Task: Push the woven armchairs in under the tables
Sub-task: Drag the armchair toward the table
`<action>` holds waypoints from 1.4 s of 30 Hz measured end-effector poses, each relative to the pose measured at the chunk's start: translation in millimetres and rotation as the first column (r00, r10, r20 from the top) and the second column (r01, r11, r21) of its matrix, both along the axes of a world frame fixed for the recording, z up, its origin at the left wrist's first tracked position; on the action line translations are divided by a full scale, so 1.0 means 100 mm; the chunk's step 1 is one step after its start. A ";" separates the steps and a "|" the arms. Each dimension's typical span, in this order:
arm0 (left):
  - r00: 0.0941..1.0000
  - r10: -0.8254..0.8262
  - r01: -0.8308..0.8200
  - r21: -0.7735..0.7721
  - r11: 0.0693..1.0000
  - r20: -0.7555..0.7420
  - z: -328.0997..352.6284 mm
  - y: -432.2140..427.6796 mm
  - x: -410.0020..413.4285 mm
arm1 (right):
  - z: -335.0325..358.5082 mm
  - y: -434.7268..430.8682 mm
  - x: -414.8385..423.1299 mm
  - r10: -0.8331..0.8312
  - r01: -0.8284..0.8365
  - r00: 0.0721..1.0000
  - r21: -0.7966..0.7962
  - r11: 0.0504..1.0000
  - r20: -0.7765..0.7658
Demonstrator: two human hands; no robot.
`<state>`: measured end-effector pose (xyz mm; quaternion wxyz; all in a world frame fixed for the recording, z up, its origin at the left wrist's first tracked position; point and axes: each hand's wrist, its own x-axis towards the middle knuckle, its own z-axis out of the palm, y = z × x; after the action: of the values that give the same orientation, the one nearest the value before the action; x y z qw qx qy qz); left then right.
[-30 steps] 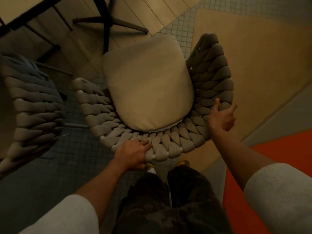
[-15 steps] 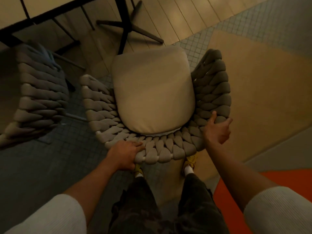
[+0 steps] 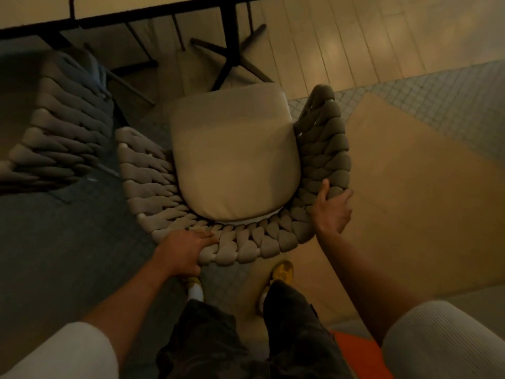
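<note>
A woven armchair (image 3: pixel 246 243) with thick grey braided back and a beige seat cushion (image 3: pixel 235 154) stands right in front of me, facing a table (image 3: pixel 114 6) whose pale top and dark edge run along the top of the view. My left hand (image 3: pixel 183 253) grips the back rim at its rear left. My right hand (image 3: pixel 332 209) holds the rear right corner of the rim, thumb inside and fingers outside. The seat's front edge is near the table's black cross-shaped base (image 3: pixel 232 56).
A second woven armchair (image 3: pixel 62 132) stands to the left, partly beneath the table. My legs and yellow shoes (image 3: pixel 281 273) are just behind the chair. The floor changes from small grey tiles to wood planks, with a tan panel at the right and an orange patch (image 3: pixel 358 354) below.
The armchair has slid forward toward the table, its seat now close to the black base. Both hands keep their grip on the rim, and I have stepped after it.
</note>
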<state>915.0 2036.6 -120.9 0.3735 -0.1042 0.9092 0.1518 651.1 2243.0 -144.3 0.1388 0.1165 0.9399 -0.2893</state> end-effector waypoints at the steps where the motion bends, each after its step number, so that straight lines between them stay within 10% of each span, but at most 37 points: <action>1: 0.999 0.047 -0.047 0.001 0.999 -0.006 -0.02 0.00 0.02 | 0.00 -0.05 -0.05 0.046 -0.046 0.999 -0.009 0.999 0.010; 15: 0.924 0.311 -0.325 -0.027 0.945 -0.222 -0.14 0.12 0.21 | 0.29 0.28 -0.29 0.578 -0.584 0.808 -0.024 0.811 -0.117; 19: 0.920 0.286 -0.308 -0.042 0.951 -0.267 -0.11 0.17 0.17 | 0.38 0.40 -0.28 0.809 -0.776 0.563 0.229 0.588 -0.169; 28: 0.886 0.333 -0.356 -0.011 0.935 -0.322 -0.08 0.47 -0.01 | 0.54 0.30 -0.31 0.969 -0.884 -0.234 0.397 -0.246 0.079; 42: 0.974 0.088 -0.115 -0.119 0.986 -0.209 -0.33 0.28 -0.13 | -0.03 -0.04 -0.36 0.854 -0.728 -0.505 0.470 -0.499 0.126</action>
<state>902.3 2064.7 -154.3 0.2630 -0.1587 0.9439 0.1211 615.0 2238.6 -147.7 0.1193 -0.7713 0.6126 0.1253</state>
